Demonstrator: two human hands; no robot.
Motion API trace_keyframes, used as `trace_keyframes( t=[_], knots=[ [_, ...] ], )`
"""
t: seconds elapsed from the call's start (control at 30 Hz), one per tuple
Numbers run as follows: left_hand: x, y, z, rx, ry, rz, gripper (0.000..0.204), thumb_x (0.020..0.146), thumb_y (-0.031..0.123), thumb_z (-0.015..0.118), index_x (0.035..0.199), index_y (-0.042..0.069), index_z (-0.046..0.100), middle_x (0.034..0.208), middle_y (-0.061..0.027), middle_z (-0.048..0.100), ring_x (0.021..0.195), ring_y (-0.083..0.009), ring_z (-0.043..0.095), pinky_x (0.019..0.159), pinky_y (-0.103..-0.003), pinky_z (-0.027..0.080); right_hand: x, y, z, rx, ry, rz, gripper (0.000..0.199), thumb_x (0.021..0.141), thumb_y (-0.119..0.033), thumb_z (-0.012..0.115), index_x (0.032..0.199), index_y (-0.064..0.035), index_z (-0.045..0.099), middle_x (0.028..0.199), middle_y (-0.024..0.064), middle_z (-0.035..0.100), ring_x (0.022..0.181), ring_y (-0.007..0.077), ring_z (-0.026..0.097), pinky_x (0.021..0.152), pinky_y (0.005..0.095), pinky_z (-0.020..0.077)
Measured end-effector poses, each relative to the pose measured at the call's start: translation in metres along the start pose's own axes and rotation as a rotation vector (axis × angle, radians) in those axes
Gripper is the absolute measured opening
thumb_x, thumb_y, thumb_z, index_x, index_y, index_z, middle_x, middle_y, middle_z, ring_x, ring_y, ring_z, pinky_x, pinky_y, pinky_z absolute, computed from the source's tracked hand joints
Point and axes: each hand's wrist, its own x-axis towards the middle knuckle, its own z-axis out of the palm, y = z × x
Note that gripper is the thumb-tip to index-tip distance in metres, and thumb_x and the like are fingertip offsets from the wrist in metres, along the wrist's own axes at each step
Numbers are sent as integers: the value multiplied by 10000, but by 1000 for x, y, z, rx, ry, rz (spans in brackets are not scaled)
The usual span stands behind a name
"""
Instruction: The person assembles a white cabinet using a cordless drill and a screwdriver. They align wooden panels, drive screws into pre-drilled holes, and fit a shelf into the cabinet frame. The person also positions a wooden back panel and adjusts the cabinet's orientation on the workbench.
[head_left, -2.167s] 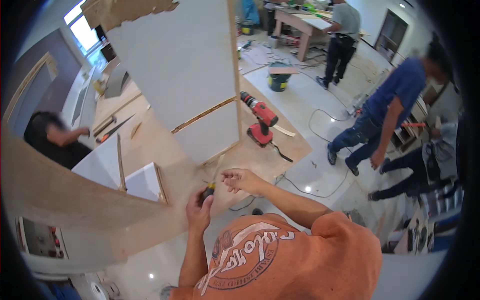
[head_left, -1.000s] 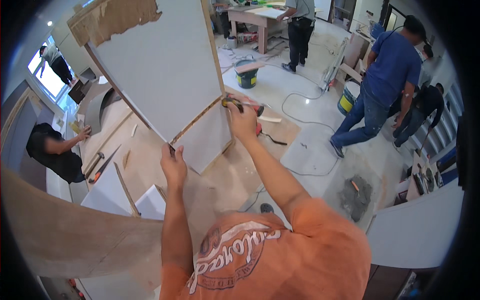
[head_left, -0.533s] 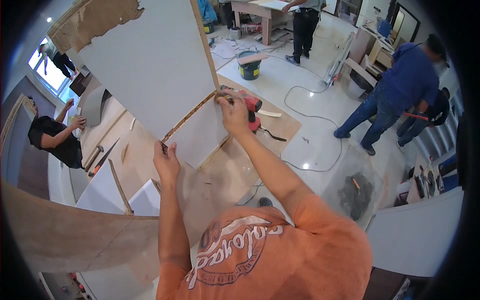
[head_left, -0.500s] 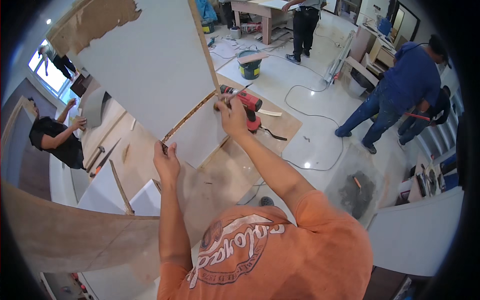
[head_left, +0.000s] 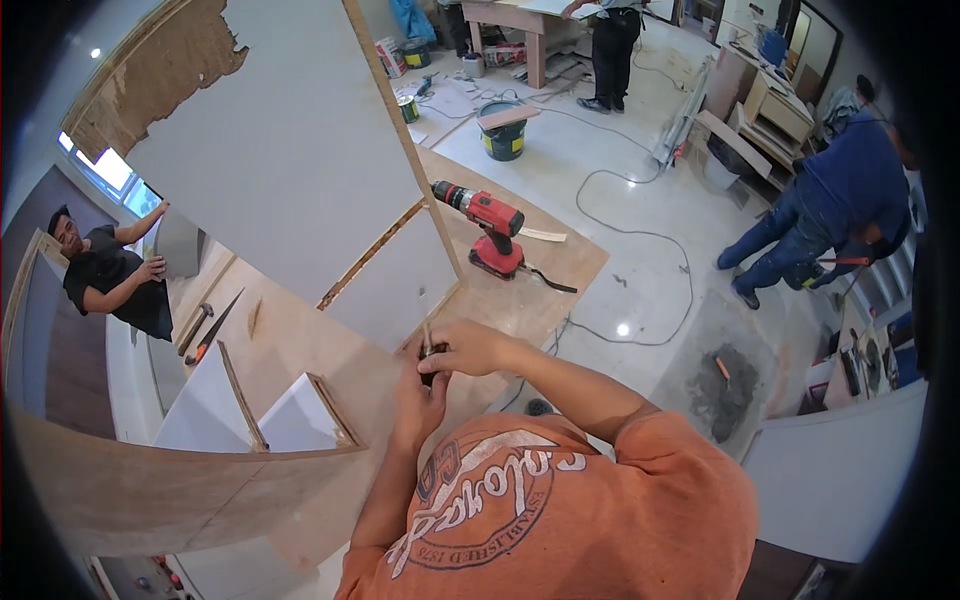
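Observation:
My left hand (head_left: 418, 400) and my right hand (head_left: 470, 348) are together in front of my orange shirt, both closed. Between them sits a small dark object (head_left: 428, 377), mostly covered by fingers, so its kind does not show. A thin, pale, pencil-like stick (head_left: 427, 335) points up out of my right fingers. Beyond the hands stands a white panel (head_left: 290, 140) with raw wooden edges and a torn brown patch at its top. Below it is a smaller white panel (head_left: 405, 285). A red cordless drill (head_left: 490, 225) rests on the plywood sheet to the right, touched by neither hand.
A hammer (head_left: 197, 328) and an orange-handled saw (head_left: 215, 325) lie at left near white triangular pieces (head_left: 210, 400). A person in black (head_left: 120, 270) stands beyond. At right, a person in blue (head_left: 840, 190) bends over. A cable (head_left: 640, 232) and a bucket (head_left: 503, 140) are on the floor.
Both hands have left the panel's wooden edge and come back together near my chest. The drill is now fully uncovered. The person in blue has shifted right and bent lower.

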Motion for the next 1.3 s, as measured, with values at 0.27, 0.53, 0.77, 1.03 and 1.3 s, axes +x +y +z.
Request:
trace_keyframes(
  t=[0.27,0.53,0.77,1.03,1.3],
  knots=[
    [-17,-28,-21,49,8,-211,393,994,85,565,1363,-14,473,835,-44,562,729,-114,539,630,-278,463,76,9,-81,721,576,243,177,951,-205,651,900,-41,694,739,16,634,666,97,586,576,271,474],
    [-45,-56,-37,87,-4,-178,405,994,122,575,1369,1,480,854,-20,565,702,-95,551,619,-253,488,105,-20,-73,1097,684,298,123,972,-181,638,898,-83,648,763,-18,604,654,65,558,587,247,484],
    [-45,-77,-38,224,-38,-93,401,992,144,590,1357,5,496,828,-17,572,692,-93,555,614,-257,494,106,-15,-78,1135,674,258,72,940,-143,653,895,-87,644,787,-15,609,658,69,558,581,236,462],
    [-37,-73,-36,120,-29,-120,402,987,125,593,1357,4,494,814,-9,557,689,-86,544,608,-250,480,90,-13,-76,903,689,187,75,922,-114,661,942,-42,670,765,-28,595,643,64,533,551,206,410],
    [-28,-59,-30,174,-64,-153,411,972,127,616,1345,-8,506,861,-28,591,730,-97,561,663,-266,491,115,-4,-68,1083,650,230,109,937,-152,662,933,-45,679,759,-20,614,610,57,529,515,209,415]
  ],
)
